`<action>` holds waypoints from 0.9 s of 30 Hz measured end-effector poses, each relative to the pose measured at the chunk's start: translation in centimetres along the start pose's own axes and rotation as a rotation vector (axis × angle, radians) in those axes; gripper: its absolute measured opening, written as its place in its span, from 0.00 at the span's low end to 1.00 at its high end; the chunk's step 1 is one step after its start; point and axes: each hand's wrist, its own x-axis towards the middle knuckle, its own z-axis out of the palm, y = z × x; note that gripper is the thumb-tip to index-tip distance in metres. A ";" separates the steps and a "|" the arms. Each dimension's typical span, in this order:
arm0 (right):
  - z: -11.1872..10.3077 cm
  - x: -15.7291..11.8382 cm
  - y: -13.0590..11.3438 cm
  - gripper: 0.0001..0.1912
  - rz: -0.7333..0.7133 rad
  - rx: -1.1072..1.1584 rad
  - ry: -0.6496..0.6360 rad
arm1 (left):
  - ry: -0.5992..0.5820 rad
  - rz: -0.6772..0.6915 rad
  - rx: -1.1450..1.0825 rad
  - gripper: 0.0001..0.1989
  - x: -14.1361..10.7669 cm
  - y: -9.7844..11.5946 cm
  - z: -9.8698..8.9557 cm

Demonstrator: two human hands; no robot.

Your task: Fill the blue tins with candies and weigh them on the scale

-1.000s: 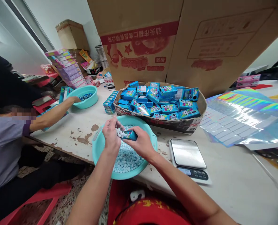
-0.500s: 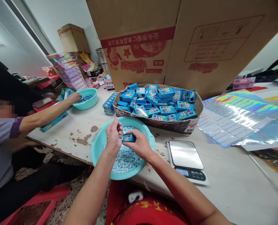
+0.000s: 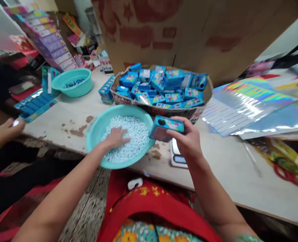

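Observation:
My left hand lies in the turquoise basin, fingers apart among small pale-blue candies; its fingertips are partly sunk in them. Between the thumb and fingers of my right hand is a small blue box, raised over the basin's right rim. A dark round spot shows on the box. Behind the basin stands an open carton full of similar blue boxes. A scale is partly hidden under my right hand.
Another turquoise basin holds dark blue pieces. Beside it are blue trays and stacked packs. A co-worker's hand is at the left. Shiny sheets cover the right side; a large cardboard box stands behind.
My left hand has moved away from the blue box and down into the candies, opening. My right hand has carried the box right. The co-worker's hand has left the far basin. The view has shifted.

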 end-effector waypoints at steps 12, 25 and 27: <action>-10.7 0.4 5.3 0.30 -0.080 -0.370 0.214 | -0.341 0.160 0.168 0.23 -1.5 0.5 3.1; -7.2 25.6 2.5 0.37 0.038 -1.348 -0.188 | -0.405 0.093 0.221 0.25 -0.7 2.2 1.5; -7.1 24.8 2.8 0.28 0.039 -1.380 -0.167 | -0.373 0.085 0.184 0.23 -0.7 2.4 1.1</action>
